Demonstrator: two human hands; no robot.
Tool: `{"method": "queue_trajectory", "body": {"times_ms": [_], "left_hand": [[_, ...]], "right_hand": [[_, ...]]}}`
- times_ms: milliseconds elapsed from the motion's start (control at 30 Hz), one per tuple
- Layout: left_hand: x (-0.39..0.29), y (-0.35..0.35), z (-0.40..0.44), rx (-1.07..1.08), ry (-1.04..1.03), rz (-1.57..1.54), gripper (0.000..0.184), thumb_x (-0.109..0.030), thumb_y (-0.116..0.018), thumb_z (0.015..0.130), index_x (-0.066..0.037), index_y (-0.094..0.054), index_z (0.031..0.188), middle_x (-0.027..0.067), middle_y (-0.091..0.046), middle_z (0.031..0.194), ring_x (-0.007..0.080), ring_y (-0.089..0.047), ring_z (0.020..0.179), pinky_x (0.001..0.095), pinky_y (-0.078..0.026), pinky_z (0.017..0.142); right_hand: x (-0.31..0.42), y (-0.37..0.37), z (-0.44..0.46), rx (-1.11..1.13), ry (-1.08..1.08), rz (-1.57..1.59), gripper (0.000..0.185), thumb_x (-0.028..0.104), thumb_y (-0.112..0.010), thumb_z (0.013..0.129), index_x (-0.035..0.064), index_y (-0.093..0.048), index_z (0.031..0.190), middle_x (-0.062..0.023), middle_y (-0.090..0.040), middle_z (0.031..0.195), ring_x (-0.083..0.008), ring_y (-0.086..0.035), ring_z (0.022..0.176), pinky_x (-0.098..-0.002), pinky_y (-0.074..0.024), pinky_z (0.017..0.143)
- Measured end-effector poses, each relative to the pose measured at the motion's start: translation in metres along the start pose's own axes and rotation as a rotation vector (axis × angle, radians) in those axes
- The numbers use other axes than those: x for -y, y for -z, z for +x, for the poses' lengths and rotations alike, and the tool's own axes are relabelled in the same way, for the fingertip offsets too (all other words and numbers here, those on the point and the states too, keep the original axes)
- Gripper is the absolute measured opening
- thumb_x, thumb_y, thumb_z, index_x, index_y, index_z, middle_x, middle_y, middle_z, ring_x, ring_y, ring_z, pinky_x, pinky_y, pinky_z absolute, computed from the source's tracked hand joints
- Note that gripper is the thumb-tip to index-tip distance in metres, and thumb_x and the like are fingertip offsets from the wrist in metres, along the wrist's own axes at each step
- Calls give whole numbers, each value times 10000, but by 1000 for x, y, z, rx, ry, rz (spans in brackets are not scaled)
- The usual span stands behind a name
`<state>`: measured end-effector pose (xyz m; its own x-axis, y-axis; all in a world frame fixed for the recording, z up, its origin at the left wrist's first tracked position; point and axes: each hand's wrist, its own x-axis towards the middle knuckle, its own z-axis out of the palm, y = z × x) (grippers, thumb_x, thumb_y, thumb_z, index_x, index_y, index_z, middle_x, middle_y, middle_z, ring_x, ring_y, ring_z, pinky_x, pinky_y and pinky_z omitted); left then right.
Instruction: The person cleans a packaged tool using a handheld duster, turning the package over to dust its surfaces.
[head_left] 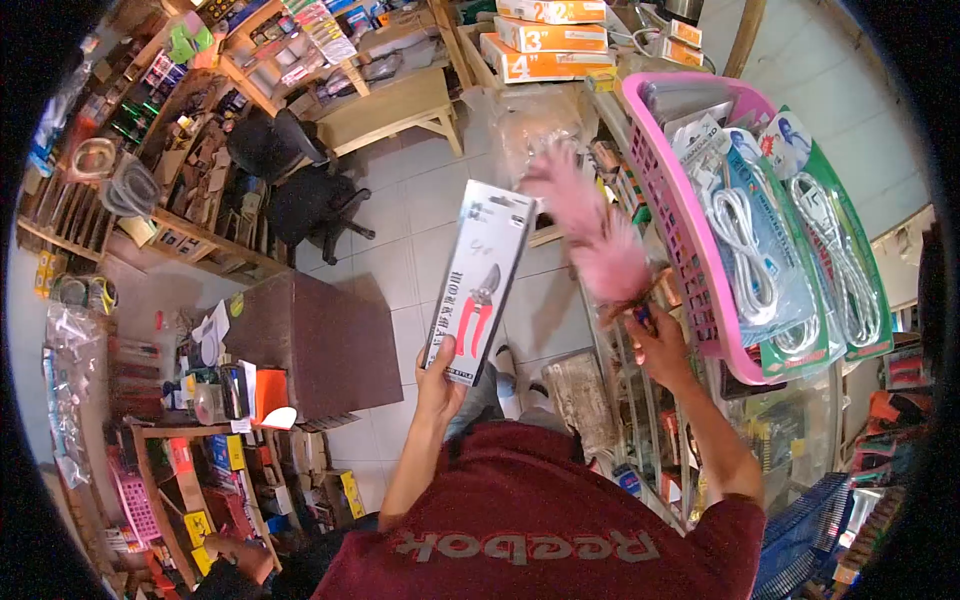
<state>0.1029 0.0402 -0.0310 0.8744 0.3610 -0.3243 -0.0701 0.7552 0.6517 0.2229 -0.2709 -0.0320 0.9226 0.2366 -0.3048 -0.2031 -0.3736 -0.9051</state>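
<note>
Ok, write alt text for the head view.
A person's left hand holds a flat white-and-black package showing red-handled shears, while the right hand grips a fluffy pink feather duster. On the right, a pink plastic basket holds packaged coils of white cable.

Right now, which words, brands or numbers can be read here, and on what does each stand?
'Reebok', upside down: maroon shirt
'2"': top box
'3"': middle box
'4"': bottom box
'STYLE': shears package
Handwritten number there: unclear
All other print: too small or blurred
</note>
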Motion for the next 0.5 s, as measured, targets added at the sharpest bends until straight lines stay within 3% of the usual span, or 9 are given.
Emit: {"method": "queue_trajectory", "body": {"times_ms": [33, 133, 167, 233, 333, 433, 500], "left_hand": [[3, 8, 1, 44, -44, 52, 399, -196, -574, 904, 3, -481, 1236, 142, -588, 1171, 272, -597, 1046, 445, -500, 889], [-12, -7, -16, 156, 8, -49, 486, -243, -516, 924, -10, -391, 1332, 172, -493, 1302, 327, -491, 1193, 538, -424, 959], [-15, -3, -19, 233, 8, 2, 559, -290, -477, 925, -27, -315, 1390, 182, -409, 1383, 347, -399, 1276, 578, -359, 1003], [-24, -2, -25, 273, 5, 3, 583, -297, -484, 906, -16, -315, 1388, 183, -409, 1384, 349, -405, 1273, 578, -361, 1002], [-31, -1, -34, 317, -41, -4, 601, -292, -489, 885, 1, -318, 1381, 187, -427, 1366, 351, -427, 1255, 593, -354, 1003], [-39, 2, -43, 355, -105, 37, 618, -287, -493, 861, 13, -324, 1375, 180, -415, 1381, 348, -417, 1264, 594, -351, 1002], [-41, 2, -42, 411, -147, 43, 596, -311, -466, 883, -2, -335, 1375, 165, -415, 1386, 328, -412, 1271, 566, -340, 1022]], "right_hand": [[0, -1, -2, -29, 58, 28, 313, 256, -625, 868, 40, -568, 1088, -24, -540, 609, -119, -513, 475, -309, -435, 463], [8, -5, -12, 6, 127, 145, 305, 272, -621, 870, 27, -583, 1046, -25, -539, 608, -116, -501, 461, -299, -431, 453], [1, -7, -7, 33, 318, 58, 302, 266, -622, 869, 27, -585, 1049, -26, -544, 614, -115, -503, 470, -291, -433, 457], [-21, -14, -1, 84, 681, -112, 296, 253, -624, 866, 27, -590, 1054, -29, -554, 627, -115, -508, 487, -276, -437, 465], [19, 0, -21, 340, 392, -540, 221, 124, -648, 827, 12, -580, 1005, 2, -586, 742, -95, -499, 626, -249, -437, 602], [25, -6, -24, 242, 134, -213, 271, 226, -637, 839, 47, -620, 1041, -78, -612, 708, -197, -579, 607, -363, -469, 578], [4, -11, -13, 260, 239, -195, 287, 269, -635, 834, 52, -626, 1023, -102, -615, 709, -223, -592, 613, -395, -475, 598]]}}
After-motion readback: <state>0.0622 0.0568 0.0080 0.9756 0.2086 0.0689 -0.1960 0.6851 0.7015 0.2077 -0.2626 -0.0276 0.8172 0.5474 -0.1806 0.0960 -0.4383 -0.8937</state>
